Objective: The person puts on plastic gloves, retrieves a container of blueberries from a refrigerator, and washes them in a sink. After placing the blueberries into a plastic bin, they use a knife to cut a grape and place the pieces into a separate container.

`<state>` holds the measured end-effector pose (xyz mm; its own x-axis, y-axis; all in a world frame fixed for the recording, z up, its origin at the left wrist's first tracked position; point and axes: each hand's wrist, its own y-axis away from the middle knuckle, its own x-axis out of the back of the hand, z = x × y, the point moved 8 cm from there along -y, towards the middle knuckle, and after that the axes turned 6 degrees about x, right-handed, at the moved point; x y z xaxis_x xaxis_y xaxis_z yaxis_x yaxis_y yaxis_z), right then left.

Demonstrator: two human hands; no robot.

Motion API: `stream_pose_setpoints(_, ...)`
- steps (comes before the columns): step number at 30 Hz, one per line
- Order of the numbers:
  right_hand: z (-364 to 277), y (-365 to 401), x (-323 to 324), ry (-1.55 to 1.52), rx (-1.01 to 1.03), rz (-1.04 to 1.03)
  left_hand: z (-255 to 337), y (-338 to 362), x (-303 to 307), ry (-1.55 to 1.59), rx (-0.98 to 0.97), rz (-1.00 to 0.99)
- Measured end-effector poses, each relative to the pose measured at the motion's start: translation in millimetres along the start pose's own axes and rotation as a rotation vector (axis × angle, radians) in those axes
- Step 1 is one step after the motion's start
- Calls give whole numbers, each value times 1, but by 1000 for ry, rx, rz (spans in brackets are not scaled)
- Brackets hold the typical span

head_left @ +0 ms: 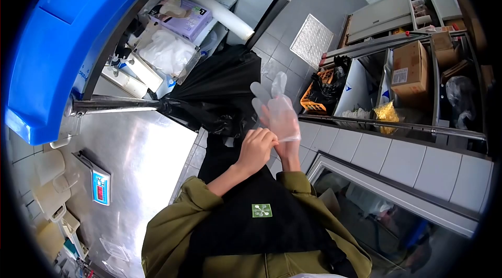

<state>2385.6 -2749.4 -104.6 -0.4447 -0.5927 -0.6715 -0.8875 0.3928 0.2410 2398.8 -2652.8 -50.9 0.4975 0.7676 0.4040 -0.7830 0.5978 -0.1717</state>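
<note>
A translucent glove is partly over my right hand, which is raised with its fingers apart; the glove's finger ends stick up past the fingertips. My left hand is closed at the wrist side, pinching the glove's cuff. Behind both hands hangs a black plastic bag. Below them is a black apron with a small green patch, worn over olive sleeves.
A metal table with a scale stands at the left. A purple box lies on a cluttered shelf above it. Shelving at the right holds a cardboard box and an orange basket. A blue cover is upper left.
</note>
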Motion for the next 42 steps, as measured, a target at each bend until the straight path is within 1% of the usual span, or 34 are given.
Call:
stream_pose_setpoints(2,17,8,10,222,-100,13,-6,1,2,-13,35,0)
stream_pose_setpoints(3,19,15,10,440,-114,-64,-9,2,4,-29,55,0)
stream_pose_setpoints(6,25,35,19,890,-33,-141,-18,9,5,-66,114,8)
stream_pose_setpoints(9,19,43,12,1123,200,-151,-23,17,0,-104,143,0)
stream_pose_setpoints(10,21,42,19,1129,147,-74,-25,19,-1,-117,148,-8)
stream_pose_setpoints(12,24,40,36,1140,39,82,-28,23,-1,-10,158,4)
stream_pose_setpoints(13,25,36,43,1029,-27,84,-31,24,-2,45,162,11)
stream_pose_setpoints(14,26,36,46,714,-38,129,-52,31,-3,65,252,59)
stream_pose_setpoints(16,26,37,37,79,-58,207,-100,40,3,275,604,226)
stream_pose_setpoints(17,23,36,33,86,-64,169,-142,55,-22,431,801,156)
stream_pose_setpoints(18,26,37,29,56,-83,127,-144,65,-37,775,1071,1)
stream_pose_setpoints(20,32,39,24,-4,-123,43,-122,58,-42,1010,1080,-163)
stream_pose_setpoints(21,34,41,24,13,-134,35,-121,53,-38,984,978,-109)
stream_pose_setpoints(23,35,44,36,53,-138,93,-120,45,-32,925,772,-2)
stream_pose_setpoints(24,36,43,43,74,-139,119,-124,47,-33,873,762,5)
stream_pose_setpoints(26,31,41,56,166,-58,149,-130,53,-33,768,741,18)
stream_pose_setpoints(27,25,39,53,212,-18,165,-120,51,-29,792,738,44)
stream_pose_setpoints(30,17,40,34,-257,-15,216,-126,55,-37,752,758,-15)
stream_pose_setpoints(33,10,36,18,-428,-17,61,-121,57,-27,488,683,131)
stream_pose_setpoints(34,9,34,18,-414,-9,47,-106,55,-11,205,640,186)
stream_pose_setpoints(36,8,30,16,-388,7,20,-50,41,4,69,336,121)
stream_pose_setpoints(38,10,27,12,-297,29,-21,0,24,5,-74,-26,94)
stream_pose_setpoints(42,17,24,5,-176,40,-41,-18,11,-18,-94,20,15)
